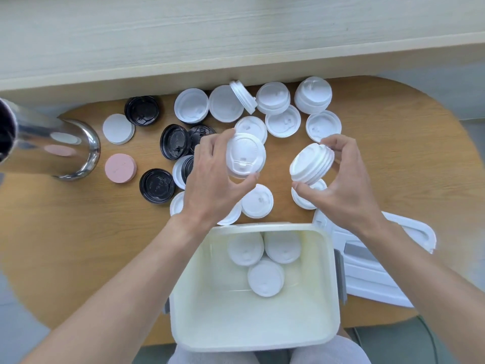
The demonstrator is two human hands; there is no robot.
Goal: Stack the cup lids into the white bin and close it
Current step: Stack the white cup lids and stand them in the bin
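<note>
The white bin [256, 287] is seen at the near edge of the wooden desk [78, 232], open at the top, and three white cup lids [265, 278] are lying on its floor, close together toward its far wall. The bin lid [372, 271] is laid flat on the desk just beside the bin, at the right near edge. Bare wood is left along the left near part of the desk and at its right end, while the far edge is crowded with loose white lids [282, 120] and black lids [143, 110]. Raised writing is visible on the black lids but cannot be read. A small stack of white lids [245, 155] is gripped by the left hand [210, 179] above the middle of the desk, and a second stack of lids [312, 164], tilted, is pinched by the right hand [343, 179]. At the left edge a steel cup [65, 148] is lying on its side, with a pink disc [120, 168] and a white disc [118, 128] near it.
</note>
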